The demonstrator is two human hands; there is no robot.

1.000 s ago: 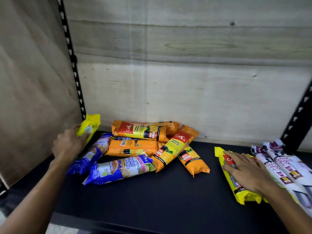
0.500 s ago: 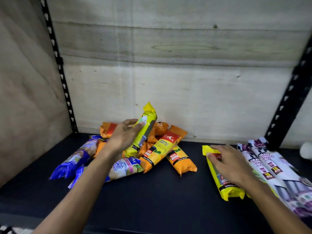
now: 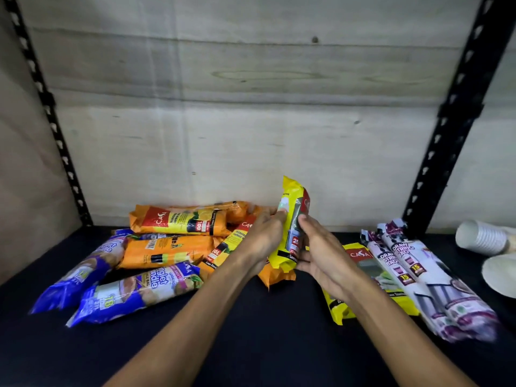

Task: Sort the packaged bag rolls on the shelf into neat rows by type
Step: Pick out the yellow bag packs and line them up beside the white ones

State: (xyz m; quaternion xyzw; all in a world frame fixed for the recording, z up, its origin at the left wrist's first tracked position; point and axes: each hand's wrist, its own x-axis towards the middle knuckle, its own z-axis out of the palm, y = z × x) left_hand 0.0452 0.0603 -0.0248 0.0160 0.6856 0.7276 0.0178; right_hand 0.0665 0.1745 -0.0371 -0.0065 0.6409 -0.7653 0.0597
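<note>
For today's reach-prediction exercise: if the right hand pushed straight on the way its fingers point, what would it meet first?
The right hand points up and left, its fingers already on the yellow roll that the left hand holds upright. Going on, it would press into that roll first; beyond lie orange rolls, though depth is unclear.

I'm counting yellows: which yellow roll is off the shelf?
The yellow roll held upright between both hands; the other yellow roll lies flat beside the white rolls.

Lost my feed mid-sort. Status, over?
Left hand and right hand both grip the upright yellow packaged roll. Yellow roll on shelf lies right. Orange rolls piled left, unsorted. Path clear.
</note>
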